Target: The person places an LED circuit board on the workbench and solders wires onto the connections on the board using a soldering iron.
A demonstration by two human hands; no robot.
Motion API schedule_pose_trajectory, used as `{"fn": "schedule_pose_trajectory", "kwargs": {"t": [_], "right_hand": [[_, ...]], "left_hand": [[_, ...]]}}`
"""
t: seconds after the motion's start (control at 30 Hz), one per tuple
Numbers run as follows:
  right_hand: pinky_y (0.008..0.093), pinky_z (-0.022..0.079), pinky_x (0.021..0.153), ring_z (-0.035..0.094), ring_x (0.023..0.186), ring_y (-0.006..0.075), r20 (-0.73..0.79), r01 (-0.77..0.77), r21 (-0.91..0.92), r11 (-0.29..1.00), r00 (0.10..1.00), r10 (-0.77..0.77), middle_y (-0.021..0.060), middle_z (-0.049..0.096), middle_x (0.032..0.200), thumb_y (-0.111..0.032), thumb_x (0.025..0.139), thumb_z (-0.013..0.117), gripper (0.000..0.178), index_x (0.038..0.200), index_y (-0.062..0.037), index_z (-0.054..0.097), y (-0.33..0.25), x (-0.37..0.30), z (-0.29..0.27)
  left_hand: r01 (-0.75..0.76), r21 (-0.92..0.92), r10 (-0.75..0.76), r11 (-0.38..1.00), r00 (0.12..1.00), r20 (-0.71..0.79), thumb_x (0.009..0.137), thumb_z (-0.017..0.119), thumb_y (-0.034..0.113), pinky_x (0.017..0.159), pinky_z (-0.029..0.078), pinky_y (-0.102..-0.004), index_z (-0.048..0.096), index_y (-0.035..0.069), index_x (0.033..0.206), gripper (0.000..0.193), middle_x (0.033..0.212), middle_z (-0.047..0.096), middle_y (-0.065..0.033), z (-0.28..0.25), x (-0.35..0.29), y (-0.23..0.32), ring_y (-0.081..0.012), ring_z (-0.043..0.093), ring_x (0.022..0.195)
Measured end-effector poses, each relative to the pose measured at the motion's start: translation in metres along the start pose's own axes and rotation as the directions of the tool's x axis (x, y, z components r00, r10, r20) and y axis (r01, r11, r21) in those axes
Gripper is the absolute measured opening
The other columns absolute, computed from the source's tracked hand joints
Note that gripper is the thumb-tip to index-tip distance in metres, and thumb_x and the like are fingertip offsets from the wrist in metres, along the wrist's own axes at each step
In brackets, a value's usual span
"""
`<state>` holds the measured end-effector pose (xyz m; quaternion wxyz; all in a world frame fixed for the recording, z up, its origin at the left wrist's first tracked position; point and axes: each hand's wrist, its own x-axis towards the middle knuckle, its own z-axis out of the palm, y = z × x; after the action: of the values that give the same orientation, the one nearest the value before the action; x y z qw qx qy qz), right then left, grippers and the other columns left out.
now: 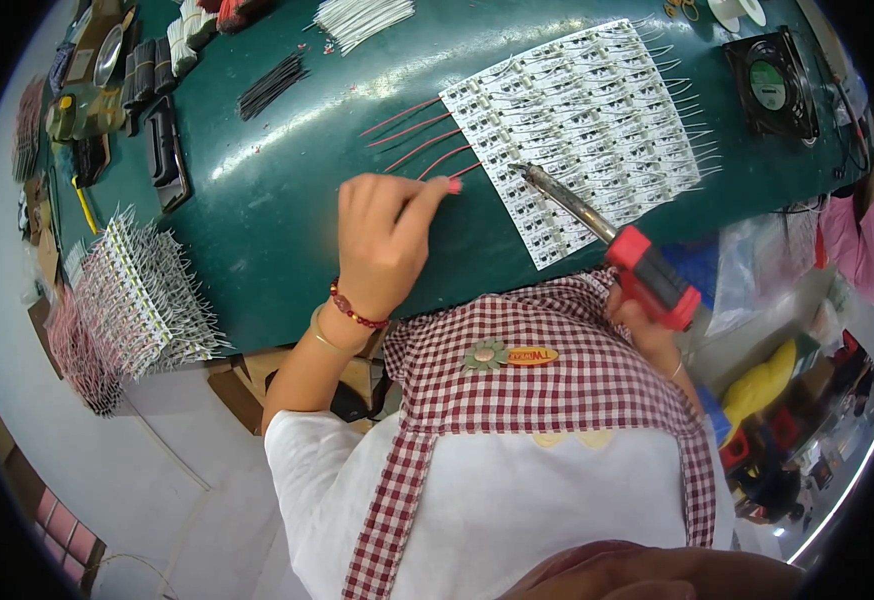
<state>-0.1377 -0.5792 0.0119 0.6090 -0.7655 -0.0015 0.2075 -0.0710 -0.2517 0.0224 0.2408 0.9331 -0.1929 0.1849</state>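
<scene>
While the right hand (645,325) is wrapping closed fingers around a red-and-black-handled soldering iron (654,278), its metal tip (529,172) is pointing at the white rectangular circuit-board panel (582,125) lying on the green table (277,220). The left hand (382,235) is pinching a thin red wire (468,169) beside the panel's left edge, thumb and forefinger together.

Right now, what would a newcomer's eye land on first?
Likely the red soldering iron in the right hand, tip over the white circuit-board sheet right of centre. Next, the left hand near the red wires at that sheet's left edge, then the pile of wired strips at the green table's left end.
</scene>
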Motion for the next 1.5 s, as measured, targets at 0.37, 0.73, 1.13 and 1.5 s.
{"fn": "schedule_pose_trajectory", "kwargs": {"t": [0.37,0.73,1.13,1.5], "right_hand": [[0.0289,0.046,0.060,0.061,0.068,0.0201,0.040,0.028,-0.045,0.999,0.999,-0.027,0.0081,0.061,0.078,-0.019,0.080,0.068,0.019,0.088,-0.0018,0.065,0.012,0.006,0.004],[0.0315,0.046,0.056,0.059,0.061,0.0242,0.049,0.181,-0.215,0.960,0.983,-0.174,0.0105,0.060,0.077,-0.015,0.077,0.067,0.017,0.086,-0.0009,0.064,0.005,0.012,0.007],[0.0323,0.047,0.056,0.061,0.062,0.0248,0.023,0.095,-0.137,0.986,0.995,-0.092,0.0098,0.062,0.075,-0.012,0.073,0.067,0.015,0.084,-0.0026,0.065,0.014,-0.003,-0.004],[0.0323,0.046,0.051,0.059,0.057,0.0255,0.027,0.163,-0.204,0.965,0.987,-0.161,0.0106,0.059,0.072,-0.004,0.067,0.067,0.016,0.083,-0.0033,0.065,0.009,-0.003,0.000]], "left_hand": [[-0.059,-0.097,0.063,0.994,0.997,0.033,0.069,0.064,-0.002,0.063,0.037,-0.0323,0.066,0.006,0.098,0.029,0.075,0.051,-0.0027,0.026,-0.004,0.004,-0.0188,0.048,0.069],[-0.039,-0.100,0.044,0.994,0.998,0.048,0.068,0.065,-0.006,0.064,0.038,-0.0330,0.066,0.007,0.098,0.033,0.076,0.051,-0.0032,0.031,-0.004,0.005,-0.0202,0.049,0.070],[-0.089,-0.103,0.089,0.991,0.996,-0.009,0.067,0.067,-0.005,0.063,0.039,-0.0328,0.066,0.005,0.097,0.032,0.078,0.053,-0.0037,0.024,-0.003,0.015,-0.0203,0.051,0.070],[-0.074,-0.153,0.083,0.986,0.995,0.055,0.071,0.060,0.000,0.063,0.038,-0.0322,0.066,0.001,0.097,0.027,0.076,0.049,-0.0052,0.034,-0.010,0.016,-0.0205,0.048,0.071]]}}
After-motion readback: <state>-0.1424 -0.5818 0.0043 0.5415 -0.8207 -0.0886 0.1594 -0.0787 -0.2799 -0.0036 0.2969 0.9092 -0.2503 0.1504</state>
